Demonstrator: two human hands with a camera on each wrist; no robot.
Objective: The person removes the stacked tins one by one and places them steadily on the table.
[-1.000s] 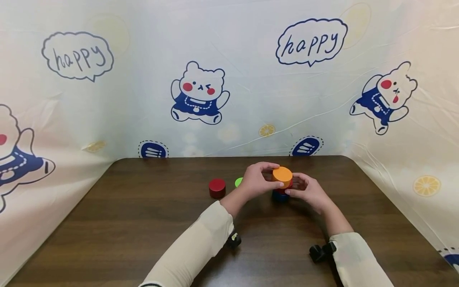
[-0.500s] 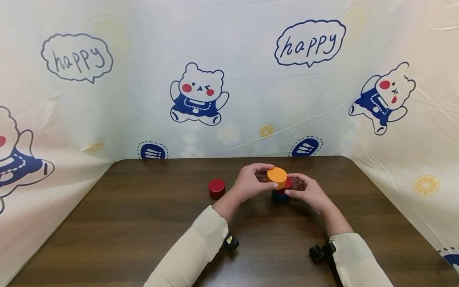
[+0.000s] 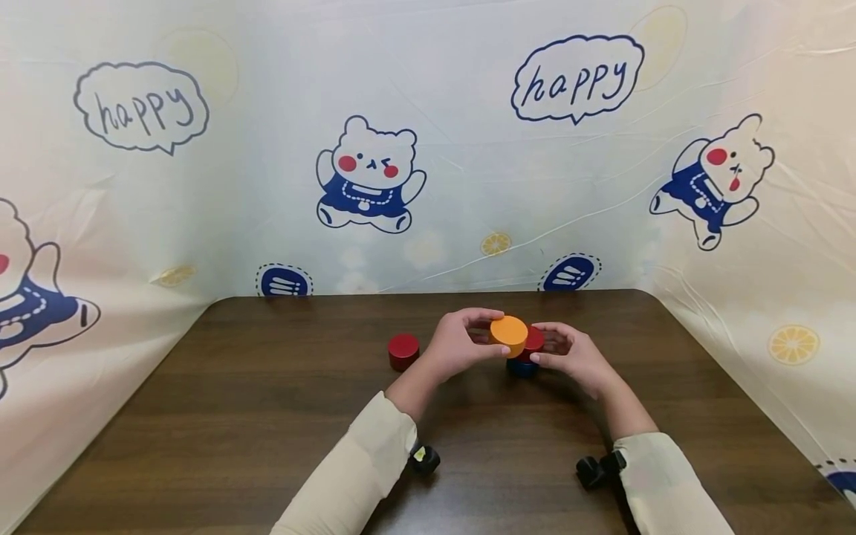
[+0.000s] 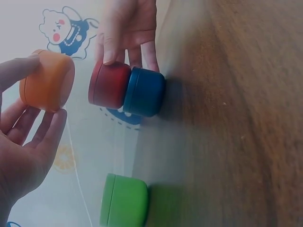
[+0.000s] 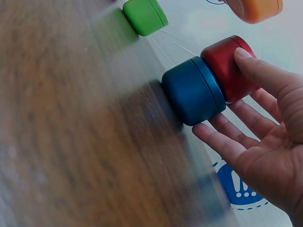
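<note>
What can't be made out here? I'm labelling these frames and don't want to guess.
- Green block: in the head view, hidden behind the left hand.
- Blue block: in the head view, mostly covered by the orange block and the right hand.
- Orange block: cut off by the top edge in the right wrist view.
- Red block in the stack: its top face shows in no wrist view.

A dark wood-grain surface (image 3: pixel 200 416) with rounded far corners fills the space. A pale printed sheet (image 3: pixel 468 148) hangs behind its far edge and down both side edges, showing cartoon bears (image 3: pixel 369 174) in blue, "happy" speech bubbles (image 3: pixel 576 76) and lemon slices (image 3: pixel 795 345). Soft, even light.
</note>
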